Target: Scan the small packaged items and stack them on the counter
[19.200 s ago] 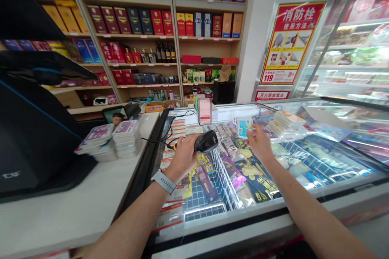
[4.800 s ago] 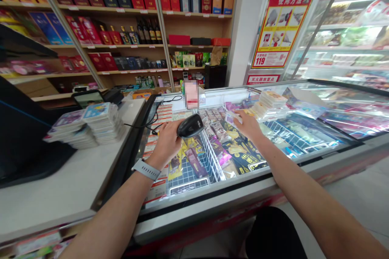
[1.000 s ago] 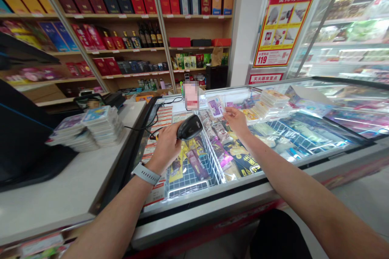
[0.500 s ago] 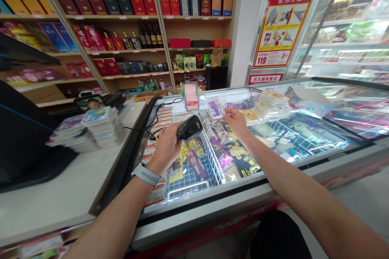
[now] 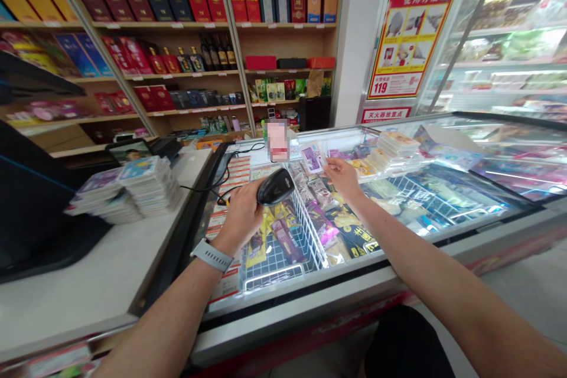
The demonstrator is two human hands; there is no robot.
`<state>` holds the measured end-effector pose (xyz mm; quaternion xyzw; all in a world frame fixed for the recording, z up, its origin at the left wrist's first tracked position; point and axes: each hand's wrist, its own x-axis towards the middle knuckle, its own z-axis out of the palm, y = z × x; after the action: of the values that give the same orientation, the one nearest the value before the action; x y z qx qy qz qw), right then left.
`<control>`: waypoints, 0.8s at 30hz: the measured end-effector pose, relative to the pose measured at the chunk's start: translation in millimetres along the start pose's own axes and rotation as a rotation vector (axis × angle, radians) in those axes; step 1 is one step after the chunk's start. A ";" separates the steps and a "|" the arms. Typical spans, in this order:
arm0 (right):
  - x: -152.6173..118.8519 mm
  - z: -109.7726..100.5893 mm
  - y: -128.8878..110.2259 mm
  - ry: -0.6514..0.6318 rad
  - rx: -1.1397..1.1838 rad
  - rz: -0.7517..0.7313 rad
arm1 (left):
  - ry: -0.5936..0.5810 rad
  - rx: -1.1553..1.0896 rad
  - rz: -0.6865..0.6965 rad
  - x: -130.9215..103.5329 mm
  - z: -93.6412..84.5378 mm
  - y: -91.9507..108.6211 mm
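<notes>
Starting nearest us, beyond the front rim of the freezer [image 5: 301, 306], we have our left hand [image 5: 243, 212] closed around the handle of a black scanner [image 5: 275, 187], whose long axis runs away from the fingers, its nose slanting rightward. Just right of that nose and a little farther off is the flat purple-and-white packet [image 5: 313, 158] — its printed face up towards us, its body tilted slightly. Our right hand [image 5: 344, 178] is the nearer one, its grip pinching the packet's right edge between thumb and fingers, so the packet reaches left from the fingertips, towards the scanner's side; whether it touches the glass below we cannot tell. Beyond our right hand sits a pile of packets [image 5: 396, 150], while well to the left, on the surface [image 5: 80, 301], stand stacked packets [image 5: 148, 180]. Farthest off — the shelves of boxes [image 5: 283, 41].
</notes>
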<state>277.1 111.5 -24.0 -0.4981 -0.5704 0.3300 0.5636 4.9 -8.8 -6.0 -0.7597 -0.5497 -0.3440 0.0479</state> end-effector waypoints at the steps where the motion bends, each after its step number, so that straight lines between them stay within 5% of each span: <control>1: 0.0 0.0 0.3 0.000 -0.004 -0.003 | 0.001 0.000 -0.002 0.1 0.0 0.1; 24: -0.4 0.3 2.3 0.000 0.012 -0.024 | 0.020 0.030 -0.015 -1.1 1.3 0.5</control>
<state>277.2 111.8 -26.3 -0.4875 -0.5745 0.3267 0.5706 5.7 -9.3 -7.4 -0.7513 -0.5601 -0.3436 0.0620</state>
